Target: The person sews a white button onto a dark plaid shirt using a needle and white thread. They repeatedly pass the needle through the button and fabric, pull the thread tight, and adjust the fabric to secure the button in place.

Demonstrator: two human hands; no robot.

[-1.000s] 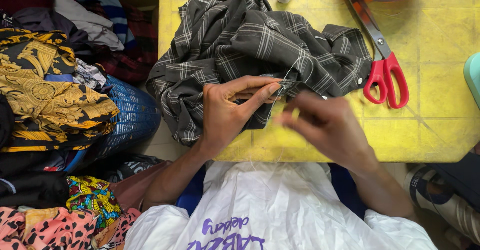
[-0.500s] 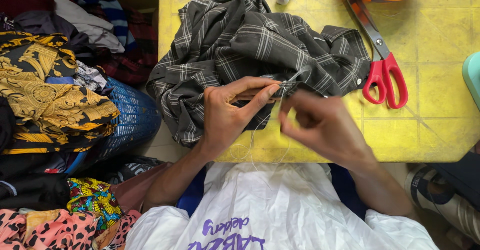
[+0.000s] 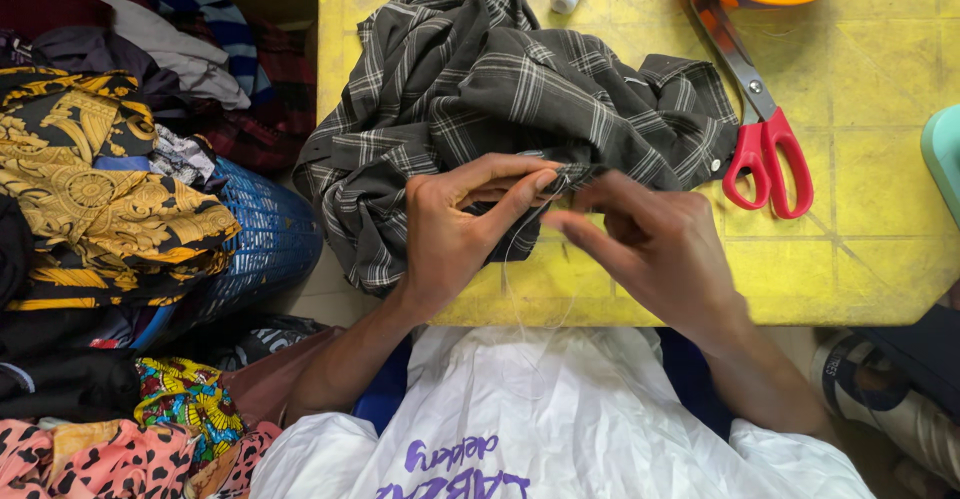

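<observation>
I see the left hand (image 3: 450,234) pinching a fold of the grey plaid shirt (image 3: 500,89) | right hand (image 3: 650,244) fingers close together just beside that fold, thin white thread (image 3: 512,289) hangs below | shirt lies bunched on the yellow table (image 3: 880,159) | red scissors (image 3: 765,149) rest beside it

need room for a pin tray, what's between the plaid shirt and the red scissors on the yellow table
Nothing: in the head view the plaid shirt runs right up to the red scissors, its edge touching the handles.
</observation>
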